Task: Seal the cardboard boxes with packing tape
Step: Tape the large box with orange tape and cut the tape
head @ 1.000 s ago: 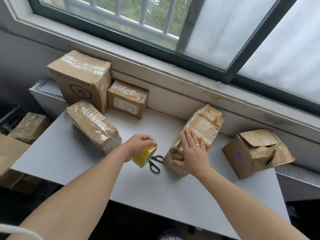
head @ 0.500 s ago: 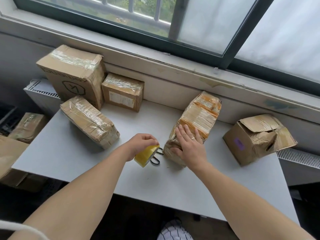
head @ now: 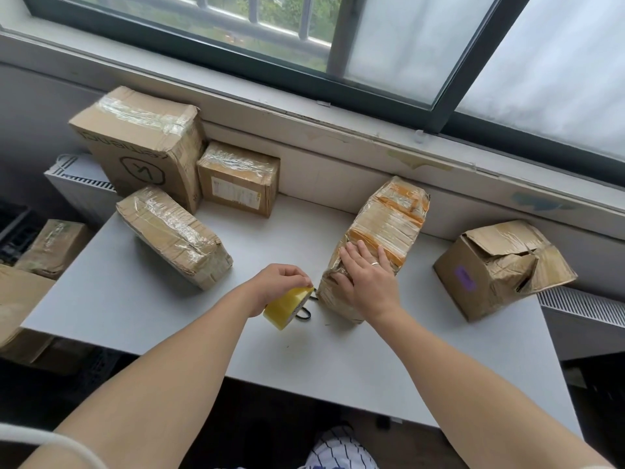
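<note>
Tape roll (head: 287,308) gripped in my left hand (head: 275,282); right hand (head: 367,282) flat, steadying box (head: 389,225). Next, probably: pull a strip.

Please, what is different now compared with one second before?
The left hand, gripping the tape roll, moved slightly right toward the wrapped box, now covering most of the scissors. Nothing was taken or released. The right hand stays flat on that box; the other boxes did not move.
</note>
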Available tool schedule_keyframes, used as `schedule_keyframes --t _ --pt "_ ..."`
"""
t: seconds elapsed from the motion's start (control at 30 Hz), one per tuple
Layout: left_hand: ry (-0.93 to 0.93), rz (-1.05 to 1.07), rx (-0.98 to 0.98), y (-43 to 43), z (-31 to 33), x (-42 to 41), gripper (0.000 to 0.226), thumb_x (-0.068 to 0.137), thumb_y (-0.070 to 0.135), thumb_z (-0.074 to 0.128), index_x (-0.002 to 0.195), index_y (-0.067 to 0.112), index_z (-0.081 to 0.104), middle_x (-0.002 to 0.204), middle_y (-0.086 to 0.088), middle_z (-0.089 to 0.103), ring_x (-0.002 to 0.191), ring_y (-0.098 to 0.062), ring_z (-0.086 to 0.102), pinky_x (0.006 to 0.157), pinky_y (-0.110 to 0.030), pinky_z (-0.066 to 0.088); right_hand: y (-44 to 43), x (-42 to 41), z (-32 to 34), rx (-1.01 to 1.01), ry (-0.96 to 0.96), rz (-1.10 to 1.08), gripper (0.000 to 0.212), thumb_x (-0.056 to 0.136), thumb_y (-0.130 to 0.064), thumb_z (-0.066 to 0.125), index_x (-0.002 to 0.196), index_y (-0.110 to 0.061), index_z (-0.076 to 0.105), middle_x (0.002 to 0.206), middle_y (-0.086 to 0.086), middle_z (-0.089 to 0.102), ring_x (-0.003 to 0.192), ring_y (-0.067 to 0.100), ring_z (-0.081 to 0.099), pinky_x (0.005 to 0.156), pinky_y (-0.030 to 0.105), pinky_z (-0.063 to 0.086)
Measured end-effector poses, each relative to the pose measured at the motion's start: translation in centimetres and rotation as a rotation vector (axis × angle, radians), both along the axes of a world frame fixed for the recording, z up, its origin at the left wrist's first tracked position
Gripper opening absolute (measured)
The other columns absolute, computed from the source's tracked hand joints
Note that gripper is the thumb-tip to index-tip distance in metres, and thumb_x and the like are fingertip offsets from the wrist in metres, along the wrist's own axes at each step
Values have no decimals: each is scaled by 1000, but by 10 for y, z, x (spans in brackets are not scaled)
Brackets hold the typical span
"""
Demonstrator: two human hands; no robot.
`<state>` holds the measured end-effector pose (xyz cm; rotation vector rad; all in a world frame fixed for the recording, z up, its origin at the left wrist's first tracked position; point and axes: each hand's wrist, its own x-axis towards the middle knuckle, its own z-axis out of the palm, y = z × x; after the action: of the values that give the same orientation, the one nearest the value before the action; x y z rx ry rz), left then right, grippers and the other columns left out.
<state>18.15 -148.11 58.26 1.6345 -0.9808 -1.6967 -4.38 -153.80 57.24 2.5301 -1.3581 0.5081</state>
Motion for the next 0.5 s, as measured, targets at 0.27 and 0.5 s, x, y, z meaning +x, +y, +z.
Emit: schedule_keyframes --t 0.27,0.5 --pt "-6 -4 -5 1 -1 -1 9 91 30 75 84 24 79 90 0 71 86 -21 61 76 -31 47 0 4 9 96 84 -49 69 97 -61 37 130 -11 70 134 8 68 130 28 61 114 59 38" --pt "-7 -12 17 7 0 -1 9 91 30 75 86 23 79 92 -2 71 84 -20 62 72 -29 48 4 10 11 115 82 -89 61 98 -53 39 125 -10 73 128 8 71 125 29 65 110 61 43"
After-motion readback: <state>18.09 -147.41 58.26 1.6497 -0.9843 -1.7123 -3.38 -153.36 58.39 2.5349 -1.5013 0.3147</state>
